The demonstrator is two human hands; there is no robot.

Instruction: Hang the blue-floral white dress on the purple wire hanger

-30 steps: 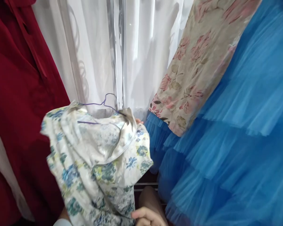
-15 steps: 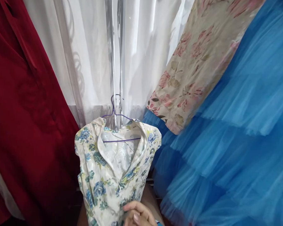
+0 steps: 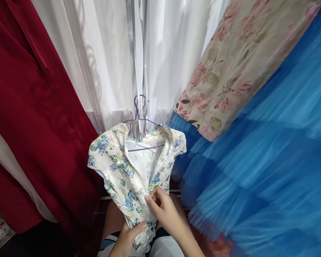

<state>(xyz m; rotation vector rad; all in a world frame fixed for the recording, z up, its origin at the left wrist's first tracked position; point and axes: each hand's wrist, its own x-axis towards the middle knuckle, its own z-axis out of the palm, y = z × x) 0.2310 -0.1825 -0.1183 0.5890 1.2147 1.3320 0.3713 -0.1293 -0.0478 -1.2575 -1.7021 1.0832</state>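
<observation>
A white dress with blue and yellow flowers (image 3: 117,167) hangs in front of me on a purple wire hanger (image 3: 137,116). Its open V-shaped neckline faces me, and the hanger's bar crosses inside it. My right hand (image 3: 159,203) pinches the front of the dress at the bottom of the neckline, thumb and fingers together. Lower down, my left hand (image 3: 130,235) grips the bunched cloth at the left side, its thumb lying on top; the other fingers are hidden behind the fabric.
White curtains (image 3: 109,71) with grey ribbons (image 3: 135,53) hang behind the hanger. A red cloth (image 3: 56,117) drapes on the left. At the right hang a beige garment with pink flowers (image 3: 224,85) and a tiered blue tulle dress (image 3: 270,171). My legs (image 3: 113,217) are below.
My left hand has come into view and taken hold of the dress. My right hand has risen to the neckline and pinched the cloth there. The view has shifted slightly.
</observation>
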